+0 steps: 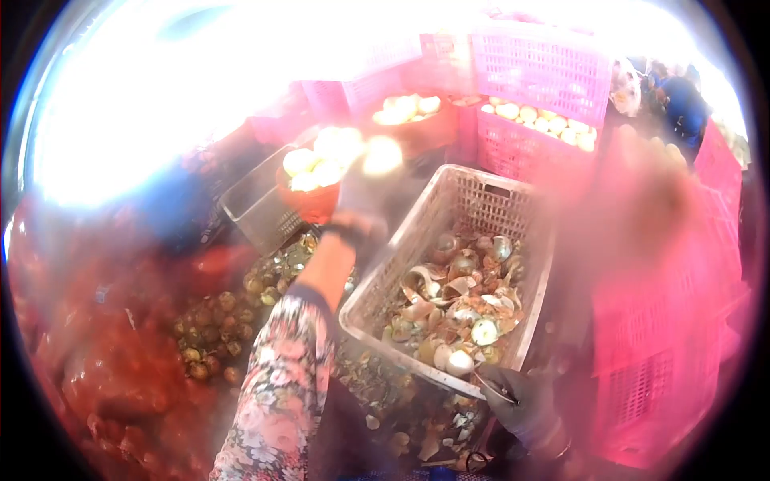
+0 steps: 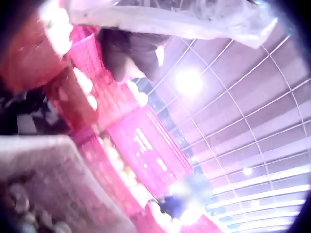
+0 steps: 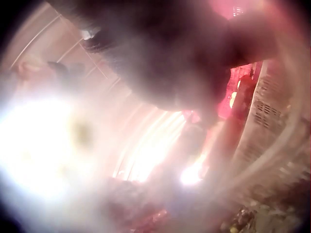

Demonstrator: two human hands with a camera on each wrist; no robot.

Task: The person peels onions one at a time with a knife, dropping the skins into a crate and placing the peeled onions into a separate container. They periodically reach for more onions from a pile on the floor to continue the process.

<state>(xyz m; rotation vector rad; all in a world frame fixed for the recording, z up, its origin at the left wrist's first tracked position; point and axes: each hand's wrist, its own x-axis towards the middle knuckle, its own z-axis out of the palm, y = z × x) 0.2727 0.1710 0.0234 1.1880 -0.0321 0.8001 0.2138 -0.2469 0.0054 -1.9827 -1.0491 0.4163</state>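
My gloved left hand point(image 1: 365, 200) reaches forward past the crate's left rim, blurred by glare. It holds a bright peeled onion point(image 1: 382, 155) at its far end, beside a red tub point(image 1: 309, 204) of peeled onions. In the left wrist view the dark glove point(image 2: 129, 53) shows pale patches at its fingers. My gloved right hand point(image 1: 517, 405) grips a small knife point(image 1: 499, 388) at the near right corner of the pale plastic crate point(image 1: 389, 268). Inside the crate lie onion skins point(image 1: 461, 293) and a white onion point(image 1: 460, 362). In the right wrist view my right hand point(image 3: 170, 58) is a dark blur.
Pink crates point(image 1: 541, 64) stand at the back, with peeled onions point(image 1: 541, 120) showing. More pink crates point(image 1: 658, 345) are stacked on the right. Red mesh sacks point(image 1: 120, 369) fill the left. Unpeeled onions point(image 1: 212, 329) lie beside them, and peelings point(image 1: 401, 401) litter the floor.
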